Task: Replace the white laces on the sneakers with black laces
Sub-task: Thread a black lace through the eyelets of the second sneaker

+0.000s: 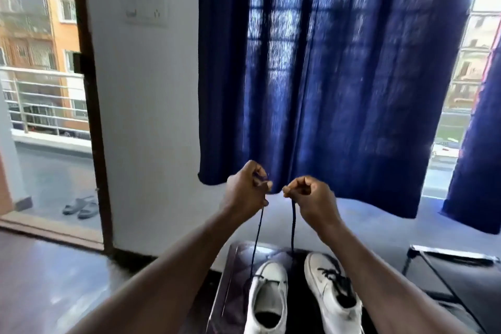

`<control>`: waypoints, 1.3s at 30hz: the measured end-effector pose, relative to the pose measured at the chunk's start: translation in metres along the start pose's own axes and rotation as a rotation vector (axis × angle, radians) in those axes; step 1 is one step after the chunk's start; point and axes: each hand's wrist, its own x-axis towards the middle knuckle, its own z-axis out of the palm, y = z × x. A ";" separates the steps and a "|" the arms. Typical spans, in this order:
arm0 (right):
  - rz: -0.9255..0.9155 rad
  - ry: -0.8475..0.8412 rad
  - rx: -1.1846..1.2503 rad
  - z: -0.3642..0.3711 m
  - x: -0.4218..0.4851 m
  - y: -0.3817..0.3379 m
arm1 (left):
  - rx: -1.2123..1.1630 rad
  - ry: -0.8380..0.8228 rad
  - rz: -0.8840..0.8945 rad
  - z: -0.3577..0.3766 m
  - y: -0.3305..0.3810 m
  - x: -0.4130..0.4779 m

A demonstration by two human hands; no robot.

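Two strands of one black lace [257, 238] rise taut from the left shoe [267, 304] to the person's raised hands. The left hand [245, 192] pinches one end between thumb and curled fingers. The right hand [311, 198] pinches the other end the same way, just beside it, with a small gap between them. Both shoes stand side by side on a dark stand [230, 279], toes pointing far, their long axes running near to far. The left shoe lies below the hands and nearer the person, so the strands hang almost upright. It seems threaded only through the far eyelets by the toe; blur hides how many. The right shoe [330, 298] already carries black lacing up its tongue. The step in hand looks like evening the two ends. The next crossing would bring each hand down toward the shoe, the left hand starting a touch higher.
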 end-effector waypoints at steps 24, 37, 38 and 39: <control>0.305 -0.015 0.124 0.091 -0.100 0.174 | 0.316 -0.191 -0.291 0.036 -0.172 -0.097; 0.261 -0.098 0.184 0.098 -0.098 0.169 | 0.169 0.071 -0.512 0.040 -0.179 -0.099; 0.268 -0.107 0.201 0.099 -0.097 0.168 | 0.155 0.073 -0.509 0.041 -0.178 -0.101; 0.281 -0.111 0.230 0.099 -0.096 0.168 | 0.145 0.073 -0.500 0.041 -0.178 -0.102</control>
